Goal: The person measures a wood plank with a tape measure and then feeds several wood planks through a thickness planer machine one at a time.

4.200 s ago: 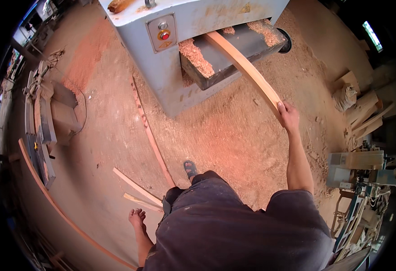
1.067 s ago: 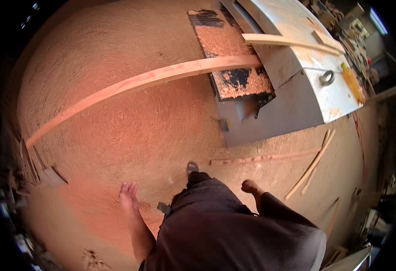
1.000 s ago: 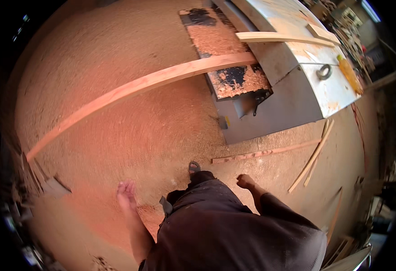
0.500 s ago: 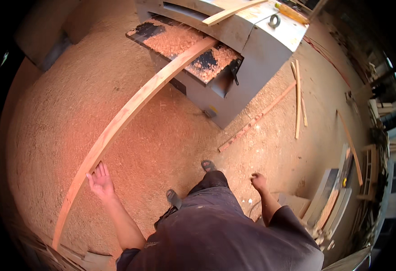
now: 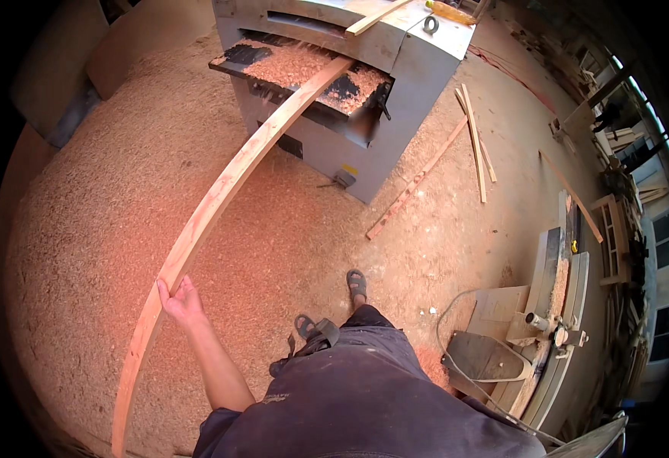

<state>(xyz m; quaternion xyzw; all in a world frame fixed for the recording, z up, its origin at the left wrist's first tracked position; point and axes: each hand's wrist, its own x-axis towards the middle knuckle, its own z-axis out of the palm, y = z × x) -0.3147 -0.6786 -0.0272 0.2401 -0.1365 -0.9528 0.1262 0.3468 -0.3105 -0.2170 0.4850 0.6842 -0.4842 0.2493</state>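
A long wooden board (image 5: 220,191) runs from inside a large grey planer (image 5: 327,153) down to the lower left; it looks curved in this wide view. My left hand (image 5: 183,304) grips the board's near edge about two thirds of the way down, thumb on its face and fingers at the side. Wood shavings (image 5: 292,65) cover much of the planer's dark table (image 5: 231,70), where the board comes out. My right hand is out of the picture.
Shavings (image 5: 83,229) are heaped over the floor at left. Several strips, including a reddish one (image 5: 418,177), lie right of the planer. Another strip (image 5: 366,21) and a ring (image 5: 430,24) rest on its top. At lower right stands a long-bedded machine (image 5: 567,336) with a cable (image 5: 443,336).
My left hand has gone from an open palm beside the board to gripping its edge. My right hand has left the picture. The view has shifted, showing more of the machine at lower right.
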